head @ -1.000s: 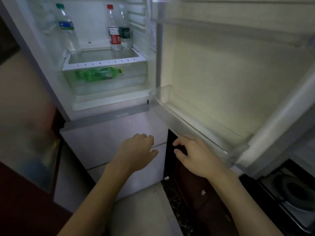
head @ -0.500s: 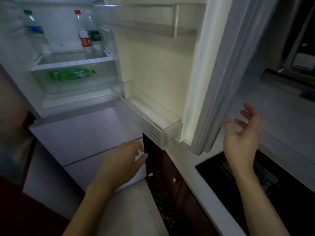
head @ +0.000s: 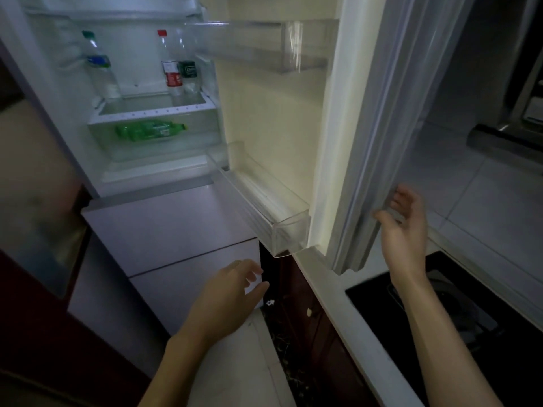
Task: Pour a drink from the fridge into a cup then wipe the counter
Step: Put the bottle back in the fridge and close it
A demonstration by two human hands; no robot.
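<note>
The fridge stands open, its door [head: 346, 118] swung out to the right. Inside, a clear bottle with a green cap [head: 98, 66], a red-capped bottle [head: 170, 69] and a dark-labelled bottle [head: 188, 71] stand on the shelf. A green bottle [head: 150, 131] lies in the drawer below. My right hand [head: 404, 227] is at the outer edge of the door, fingers spread and touching it. My left hand [head: 226, 298] hovers low before the lower fridge drawers, fingers loosely apart and holding nothing. No cup is in view.
A white counter [head: 338, 292] runs along the right below the door, with a black cooktop [head: 440, 312] set in it. Two clear door bins [head: 264, 198] jut out from the door. A range hood [head: 505, 136] hangs at the far right.
My view has swung right, bringing the counter and cooktop in. My right hand rose from near the lower door bin to the door's outer edge. My left hand stayed low.
</note>
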